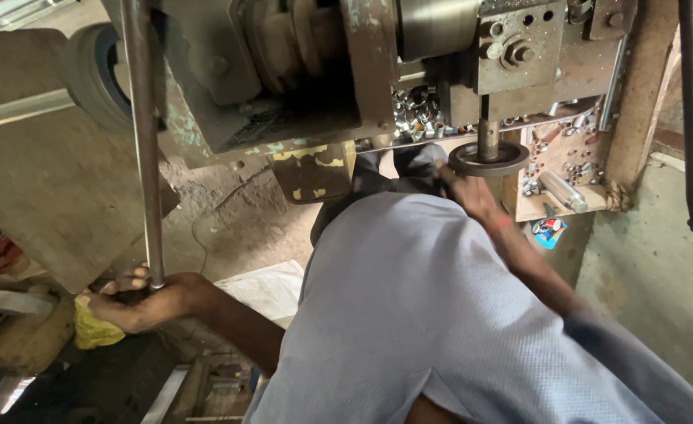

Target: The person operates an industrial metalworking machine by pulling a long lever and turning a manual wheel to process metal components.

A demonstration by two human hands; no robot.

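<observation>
**Both hands on an old press: one on the lever, one at the round die**

Seen from above, over a pale blue shirt (441, 314). Left hand (146, 301) wrapped shut around the lower end of a long steel lever bar (144, 141), fingers curled over it, thumb side up; bar running nearly straight up from the fist and past the worn green machine body (284, 86). Right hand (466, 191) stretched forward to the dark round disc (488, 159) at the foot of the short vertical shaft (487, 133), fingertips touching the disc's near left rim; whether pinching or merely pressing against it could not be told, since the back of the hand hid the fingers. A red band (502, 224) around that wrist.

Just behind the disc, heaped on the machine's ledge, a pile of small shiny metal pieces (419, 110). Beside the disc to its right, a wooden tray (555, 206) with more small parts and a bright steel cylinder (564, 191) lying aslant near its front edge. Below the left hand, a yellow cloth (95, 326) and a sack (24, 341) on the floor. Along the right edge, a second dark rod (692, 118) hanging free.
</observation>
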